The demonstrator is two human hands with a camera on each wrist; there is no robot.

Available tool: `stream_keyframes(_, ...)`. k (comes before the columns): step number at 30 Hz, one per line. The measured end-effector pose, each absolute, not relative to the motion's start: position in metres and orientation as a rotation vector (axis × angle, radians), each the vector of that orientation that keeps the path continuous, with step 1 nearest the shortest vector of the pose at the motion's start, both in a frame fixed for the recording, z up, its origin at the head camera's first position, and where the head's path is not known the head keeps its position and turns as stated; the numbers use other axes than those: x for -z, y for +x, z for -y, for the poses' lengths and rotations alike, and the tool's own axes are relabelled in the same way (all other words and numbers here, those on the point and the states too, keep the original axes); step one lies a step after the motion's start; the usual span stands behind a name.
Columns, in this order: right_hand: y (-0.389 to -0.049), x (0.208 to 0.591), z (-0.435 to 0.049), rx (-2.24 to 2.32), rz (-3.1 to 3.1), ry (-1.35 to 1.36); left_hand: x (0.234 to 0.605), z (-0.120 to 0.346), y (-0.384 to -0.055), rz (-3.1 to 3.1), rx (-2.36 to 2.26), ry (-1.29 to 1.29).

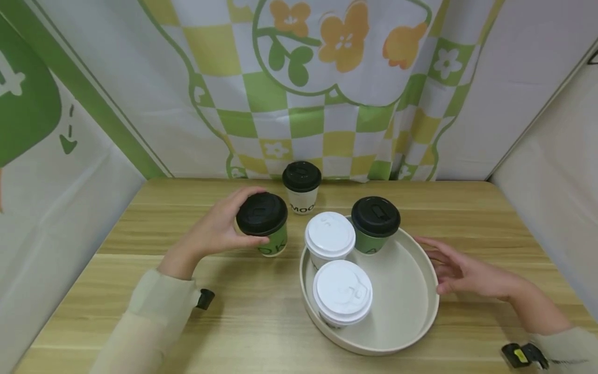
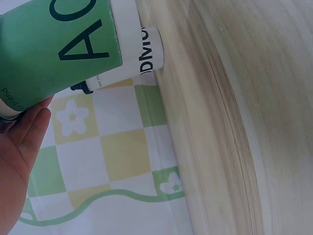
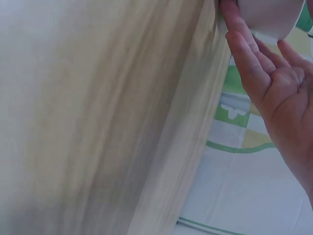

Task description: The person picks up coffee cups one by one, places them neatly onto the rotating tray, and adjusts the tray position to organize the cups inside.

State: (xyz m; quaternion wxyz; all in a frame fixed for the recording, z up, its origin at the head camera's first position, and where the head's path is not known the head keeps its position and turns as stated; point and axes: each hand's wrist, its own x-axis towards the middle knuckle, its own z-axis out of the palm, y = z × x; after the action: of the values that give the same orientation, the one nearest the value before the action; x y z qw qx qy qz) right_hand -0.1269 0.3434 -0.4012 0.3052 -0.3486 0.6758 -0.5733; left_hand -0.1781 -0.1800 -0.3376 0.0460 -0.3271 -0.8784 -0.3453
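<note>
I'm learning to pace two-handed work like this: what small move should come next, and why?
Probably bring the green cup gripped in the left hand over the tray's bare right side. It is already held beside the tray, three lidded cups take up the left and back, and the right hand is at the rim, perhaps able to steady it.

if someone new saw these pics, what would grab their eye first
Probably the round tray on the wooden table, holding two white-lidded cups and a green cup with a black lid. To its left, the left hand grips another black-lidded green cup; the right hand is at the tray's right rim. Behind, a checked curtain with orange flowers stands out.
</note>
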Motion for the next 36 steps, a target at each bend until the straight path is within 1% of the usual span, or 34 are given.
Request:
stream_keyframes(6,-0.144,0.399,-0.350,1.453,-1.780,-0.988,0.335,0.177,-0.179,2.691,1.043,-1.003)
stream_keyframes(16,-0.194,0.396,-0.354,1.358,-1.769,-1.003,0.334,0.175,-0.179,2.716,1.053,-1.014)
stream_keyframes(21,-0.210,0.393,-0.350,1.289,-1.752,-1.060,0.335,0.174,-0.179,2.716,1.040,-1.018)
stream_keyframes(28,-0.222,0.389,-0.337,1.236,-1.623,-1.073,0.336,0.176,-0.175,2.710,1.040,-1.013)
stream_keyframes(36,-0.221,0.392,-0.335,1.207,-1.632,-1.049,0.335,0.177,-0.171,2.720,1.024,-0.987)
